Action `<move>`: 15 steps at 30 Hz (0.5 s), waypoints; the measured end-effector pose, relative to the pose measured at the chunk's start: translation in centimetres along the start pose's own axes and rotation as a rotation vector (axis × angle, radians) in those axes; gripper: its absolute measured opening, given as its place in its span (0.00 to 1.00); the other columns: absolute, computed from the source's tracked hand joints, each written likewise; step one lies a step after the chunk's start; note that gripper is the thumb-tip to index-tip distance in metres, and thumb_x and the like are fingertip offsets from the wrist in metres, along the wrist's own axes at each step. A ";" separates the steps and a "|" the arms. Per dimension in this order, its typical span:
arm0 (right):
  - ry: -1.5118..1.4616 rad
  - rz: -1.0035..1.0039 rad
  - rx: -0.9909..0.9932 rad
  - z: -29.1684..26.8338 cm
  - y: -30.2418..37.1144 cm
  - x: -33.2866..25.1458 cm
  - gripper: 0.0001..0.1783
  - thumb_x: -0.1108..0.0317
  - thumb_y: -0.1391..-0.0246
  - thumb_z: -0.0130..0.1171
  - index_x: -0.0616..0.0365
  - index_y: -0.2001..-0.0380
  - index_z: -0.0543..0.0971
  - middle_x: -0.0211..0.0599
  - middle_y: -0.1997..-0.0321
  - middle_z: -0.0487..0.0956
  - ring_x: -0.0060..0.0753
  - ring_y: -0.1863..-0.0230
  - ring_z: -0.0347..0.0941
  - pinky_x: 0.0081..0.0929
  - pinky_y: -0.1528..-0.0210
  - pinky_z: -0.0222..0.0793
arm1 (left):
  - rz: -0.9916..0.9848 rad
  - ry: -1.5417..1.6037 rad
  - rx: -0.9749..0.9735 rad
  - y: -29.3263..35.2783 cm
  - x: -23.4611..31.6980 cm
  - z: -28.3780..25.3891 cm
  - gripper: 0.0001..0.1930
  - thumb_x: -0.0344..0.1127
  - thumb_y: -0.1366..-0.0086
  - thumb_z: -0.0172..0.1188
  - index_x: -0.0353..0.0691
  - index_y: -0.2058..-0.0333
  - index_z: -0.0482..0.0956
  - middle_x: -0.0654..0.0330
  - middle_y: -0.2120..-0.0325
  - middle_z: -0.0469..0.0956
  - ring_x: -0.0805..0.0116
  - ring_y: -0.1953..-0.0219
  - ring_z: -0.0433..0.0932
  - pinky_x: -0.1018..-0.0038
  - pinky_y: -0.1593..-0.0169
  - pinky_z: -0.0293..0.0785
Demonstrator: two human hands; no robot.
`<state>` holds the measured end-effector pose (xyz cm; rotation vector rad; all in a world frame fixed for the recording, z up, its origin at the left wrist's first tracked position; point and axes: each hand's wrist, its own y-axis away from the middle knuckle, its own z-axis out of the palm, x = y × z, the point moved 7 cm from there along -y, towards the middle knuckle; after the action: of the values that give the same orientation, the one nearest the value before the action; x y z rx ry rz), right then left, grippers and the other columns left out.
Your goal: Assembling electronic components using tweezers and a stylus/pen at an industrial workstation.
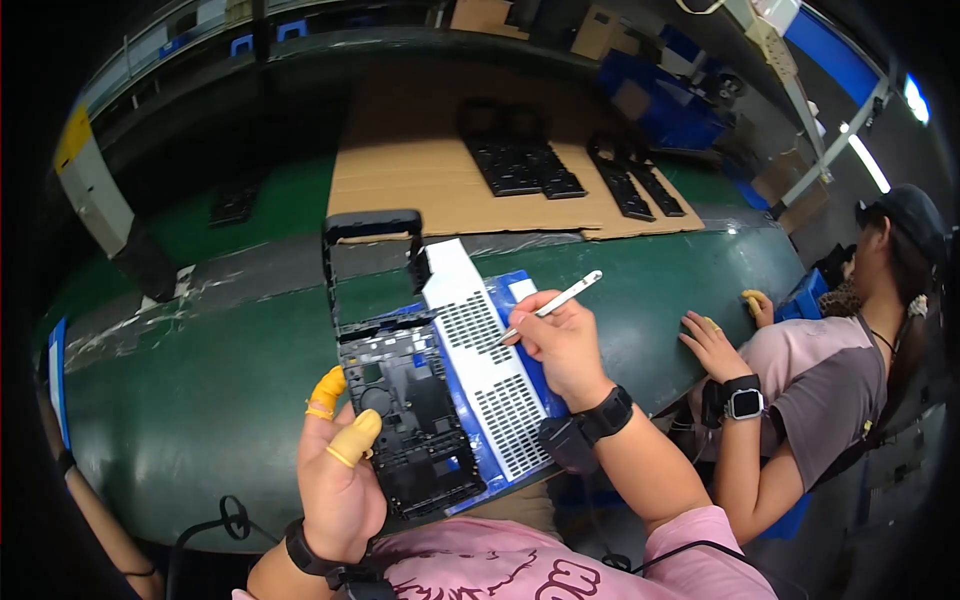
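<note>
My left hand [340,460], with yellow finger cots on its thumb and a finger, is closed on the left edge of a black plastic frame part [425,400] that has a large open loop at its far end. A white sheet [470,325] with blocks of dark grid marks lies beside it, on top of a blue board [540,375]. My right hand [560,340] pinches a slim white pen [565,302]. The pen's tip points down at the sheet's upper grid; whether it touches cannot be made out.
Brown cardboard [400,150] lies across the green table [220,400], bearing several black frame parts [525,165]. A grey post [95,195] stands at left. On my right sits a co-worker [830,390] with hands at the table edge. Another person's arm [100,510] shows at lower left.
</note>
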<state>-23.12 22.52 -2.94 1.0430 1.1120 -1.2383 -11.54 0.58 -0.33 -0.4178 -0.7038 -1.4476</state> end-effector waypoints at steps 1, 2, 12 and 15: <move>0.003 -0.025 0.009 -0.6 0.3 -0.2 0.05 0.78 0.54 0.55 0.63 0.70 0.73 0.33 0.77 0.75 0.18 0.80 0.70 0.10 0.80 0.61 | 0.026 -0.058 0.040 0.0 -0.1 0.0 0.25 0.26 0.46 0.52 0.34 0.49 0.59 0.54 0.56 0.70 0.66 0.54 0.68 0.71 0.48 0.61; 0.061 -0.017 0.052 -0.8 0.7 -0.4 0.05 0.77 0.53 0.55 0.62 0.70 0.73 0.33 0.76 0.75 0.20 0.78 0.72 0.13 0.78 0.65 | 0.050 -0.114 0.070 0.1 -0.2 0.1 0.25 0.26 0.46 0.52 0.34 0.48 0.59 0.54 0.55 0.69 0.65 0.54 0.68 0.71 0.48 0.62; -0.035 -0.071 -0.143 4.6 3.9 -4.1 0.05 0.74 0.52 0.57 0.61 0.70 0.73 0.32 0.74 0.75 0.16 0.78 0.70 0.11 0.80 0.60 | 0.047 -0.329 0.182 2.3 2.3 -0.8 0.29 0.41 0.40 0.51 0.28 0.46 0.55 0.49 0.48 0.60 0.58 0.48 0.62 0.64 0.45 0.58; 0.017 -0.075 -0.108 7.7 8.2 -7.5 0.09 0.77 0.55 0.58 0.63 0.69 0.72 0.39 0.70 0.76 0.24 0.71 0.73 0.16 0.72 0.65 | 0.030 -0.098 0.012 1.7 1.3 -1.1 0.18 0.39 0.35 0.44 0.40 0.49 0.63 0.62 0.53 0.68 0.70 0.53 0.68 0.72 0.48 0.63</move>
<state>-14.53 16.64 5.72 0.9389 1.2277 -1.2165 -9.73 -0.93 -0.08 -0.4903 -0.7814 -1.4012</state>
